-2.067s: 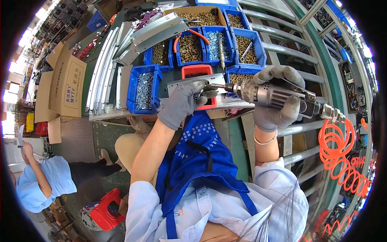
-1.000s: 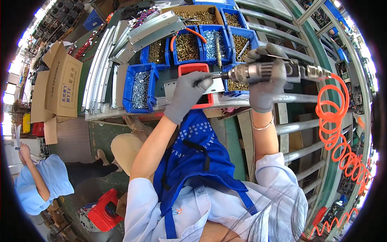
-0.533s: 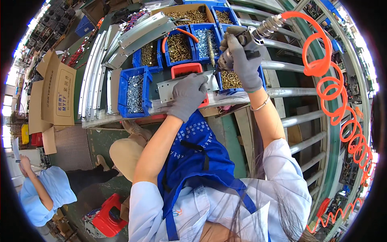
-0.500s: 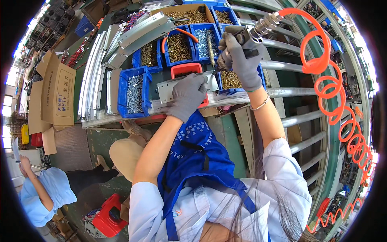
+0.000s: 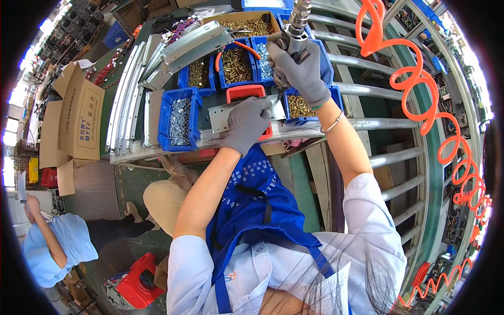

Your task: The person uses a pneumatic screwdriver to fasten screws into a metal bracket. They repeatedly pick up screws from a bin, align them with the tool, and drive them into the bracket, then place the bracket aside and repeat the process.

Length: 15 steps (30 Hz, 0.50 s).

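My left hand (image 5: pixel 247 123), in a grey glove, presses down on a flat silver metal plate (image 5: pixel 219 118) with small holes, its fingers closed around the upper edge. The plate lies across a red bin (image 5: pixel 245 92) at the table's front edge. My right hand (image 5: pixel 302 68), also gloved, is wrapped around a pistol-shaped air tool (image 5: pixel 297 32) with a silver fitting at its top. The tool's dark lower end comes down at the plate's right end; whether it touches cannot be seen. A blue bin of brass-coloured fasteners (image 5: pixel 300 106) stands just under my right wrist.
Blue bins hold silver screws (image 5: pixel 180 121) and brass-coloured fasteners (image 5: pixel 235 65). Long metal strips (image 5: pixel 123 100) and stacked brackets (image 5: pixel 195 44) lie left. An orange coiled hose (image 5: pixel 420 79) hangs right over metal rollers (image 5: pixel 388 124). A cardboard box (image 5: pixel 79 115) and another person (image 5: pixel 60 247) are at left.
The air tool has swung from leaning right to nearly upright, with my right hand shifting left. The hose coils have moved along. My left hand stays on the plate.
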Each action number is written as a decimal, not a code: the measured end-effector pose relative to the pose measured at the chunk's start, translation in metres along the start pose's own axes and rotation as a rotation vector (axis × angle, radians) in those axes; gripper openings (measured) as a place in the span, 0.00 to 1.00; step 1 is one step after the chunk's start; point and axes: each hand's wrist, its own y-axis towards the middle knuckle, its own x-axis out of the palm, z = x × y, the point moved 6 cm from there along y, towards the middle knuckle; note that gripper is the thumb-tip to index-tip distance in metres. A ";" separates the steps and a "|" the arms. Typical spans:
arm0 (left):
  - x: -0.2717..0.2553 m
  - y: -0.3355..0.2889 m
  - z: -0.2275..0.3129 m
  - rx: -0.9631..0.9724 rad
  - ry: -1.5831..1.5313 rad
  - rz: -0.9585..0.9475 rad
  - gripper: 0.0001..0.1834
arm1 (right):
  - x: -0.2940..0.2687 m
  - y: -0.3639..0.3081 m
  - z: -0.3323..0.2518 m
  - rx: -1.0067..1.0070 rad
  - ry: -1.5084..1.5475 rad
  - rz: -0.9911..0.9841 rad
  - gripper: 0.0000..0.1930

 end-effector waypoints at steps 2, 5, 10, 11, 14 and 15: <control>-0.002 0.000 0.002 -0.012 -0.020 0.012 0.12 | -0.001 0.000 0.003 0.016 -0.027 -0.028 0.13; -0.005 0.000 0.002 -0.020 -0.024 -0.007 0.12 | -0.003 0.000 0.001 0.000 0.029 -0.023 0.14; -0.004 -0.001 -0.029 -0.281 -1.099 -0.194 0.18 | -0.011 -0.009 -0.032 -0.041 0.196 0.057 0.09; -0.004 -0.005 -0.032 -0.379 -1.454 -0.233 0.19 | -0.012 -0.013 -0.049 -0.117 0.290 0.073 0.08; -0.006 -0.009 -0.037 -0.377 -1.720 -0.239 0.20 | -0.020 -0.031 -0.060 -0.185 0.413 0.162 0.11; -0.006 -0.010 -0.036 -0.390 -1.737 -0.223 0.19 | -0.023 -0.037 -0.057 -0.174 0.432 0.115 0.12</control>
